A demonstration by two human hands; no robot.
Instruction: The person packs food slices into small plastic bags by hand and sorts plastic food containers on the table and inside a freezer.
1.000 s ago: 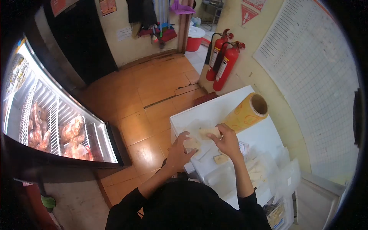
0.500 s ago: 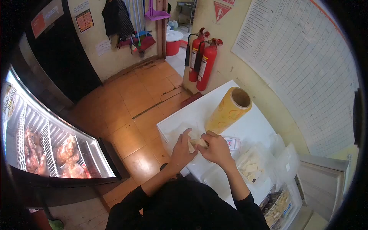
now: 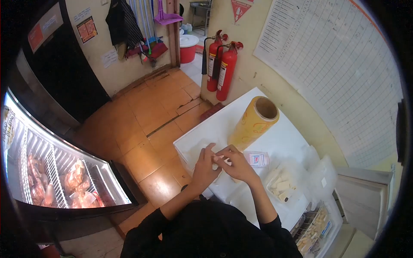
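Over the near part of the white table, my two hands meet at their fingertips. My left hand is curled with its index finger raised, closed around a small pale slab that the fingers now mostly hide. My right hand pinches at the same spot, thumb and fingers bent against the left fingertips. Just beyond them a big yellow roll of wrap stands on end with a hollow cardboard core. A small packet with a red and blue label lies right of my hands. A clear tray of pale flat pieces sits near my right forearm.
Clear plastic containers stand at the table's right side, above a basket of pale pieces. Two red fire extinguishers hang on the wall. A lit display fridge with bagged meat is at left; orange floor tiles lie between.
My right hand has turned over, its fingers now coming across to the left fingertips. The pale slab, plainly visible between my hands before, is now mostly covered. The view has shifted slightly.
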